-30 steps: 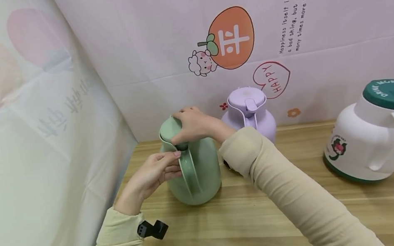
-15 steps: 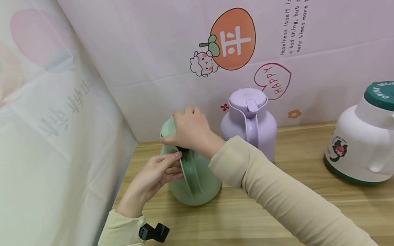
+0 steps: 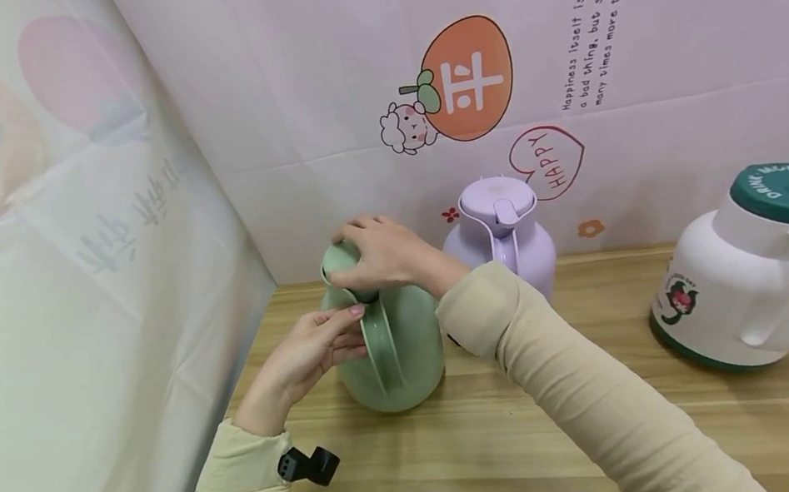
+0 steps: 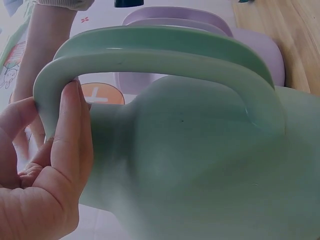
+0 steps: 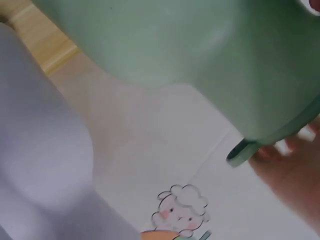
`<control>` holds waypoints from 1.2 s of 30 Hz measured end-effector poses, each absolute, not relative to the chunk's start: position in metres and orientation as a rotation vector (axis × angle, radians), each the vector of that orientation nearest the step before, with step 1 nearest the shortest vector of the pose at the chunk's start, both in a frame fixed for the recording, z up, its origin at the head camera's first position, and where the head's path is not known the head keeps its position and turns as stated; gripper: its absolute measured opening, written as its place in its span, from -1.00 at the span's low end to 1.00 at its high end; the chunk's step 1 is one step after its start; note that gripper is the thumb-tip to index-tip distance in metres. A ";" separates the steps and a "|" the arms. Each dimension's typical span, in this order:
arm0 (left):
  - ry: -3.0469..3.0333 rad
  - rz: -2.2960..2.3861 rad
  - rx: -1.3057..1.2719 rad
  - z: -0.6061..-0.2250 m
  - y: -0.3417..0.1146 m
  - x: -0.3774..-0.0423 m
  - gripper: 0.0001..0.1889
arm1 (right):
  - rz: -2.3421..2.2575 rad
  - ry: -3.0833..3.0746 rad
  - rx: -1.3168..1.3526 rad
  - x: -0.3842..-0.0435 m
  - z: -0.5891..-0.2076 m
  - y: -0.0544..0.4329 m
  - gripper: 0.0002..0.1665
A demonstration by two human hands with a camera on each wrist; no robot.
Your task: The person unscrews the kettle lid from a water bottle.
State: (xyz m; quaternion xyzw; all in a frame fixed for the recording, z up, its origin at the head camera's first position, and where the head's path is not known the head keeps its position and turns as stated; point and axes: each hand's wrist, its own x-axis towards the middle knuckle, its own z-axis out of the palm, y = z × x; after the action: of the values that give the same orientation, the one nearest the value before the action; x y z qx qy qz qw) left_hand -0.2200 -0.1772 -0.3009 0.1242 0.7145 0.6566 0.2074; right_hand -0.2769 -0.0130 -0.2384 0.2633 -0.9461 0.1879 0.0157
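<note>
A green thermos jug (image 3: 410, 353) stands upright on the wooden table, its handle toward me. My left hand (image 3: 307, 351) pinches the upper end of the jug's handle (image 4: 165, 62) between thumb and fingers, seen closely in the left wrist view. Over the top, my right hand (image 3: 388, 251) grips the round green lid (image 3: 338, 260), thumb at the near side and fingers around the far side. Part of the lid is hidden under that hand. In the right wrist view the right hand (image 5: 292, 175) curls at the jug's rim, by the spout.
Just right of the green jug, partly behind my right forearm, stands a lilac jug (image 3: 529, 261). Farther right is a white jug (image 3: 749, 289) with a dark green lid. Printed cloth (image 3: 314, 106) hangs behind and along the left of the table (image 3: 427, 477).
My right hand turned on the lid, its wrist swinging left toward me, then back out to the right. The left hand and the green jug stay in place.
</note>
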 end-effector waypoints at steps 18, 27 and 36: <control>2.023 1.804 0.338 -0.301 -0.176 -0.221 -0.52 | 0.595 -2.944 0.784 -0.277 -0.241 -0.010 -0.19; 1.995 1.824 0.347 -0.301 -0.177 -0.221 -0.57 | 0.775 -2.948 0.739 -0.276 -0.244 -0.013 -0.13; 2.005 1.815 0.369 -0.301 -0.179 -0.222 -0.51 | 0.534 -2.932 0.402 -0.260 -0.246 -0.027 -0.02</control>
State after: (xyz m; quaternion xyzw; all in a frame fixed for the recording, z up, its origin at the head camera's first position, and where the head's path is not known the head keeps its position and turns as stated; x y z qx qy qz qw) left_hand -0.2218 -0.1794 -0.3015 0.1322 0.7190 0.6509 0.2046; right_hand -0.2596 -0.0274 -0.2458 0.1335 -0.9728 0.1770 0.0672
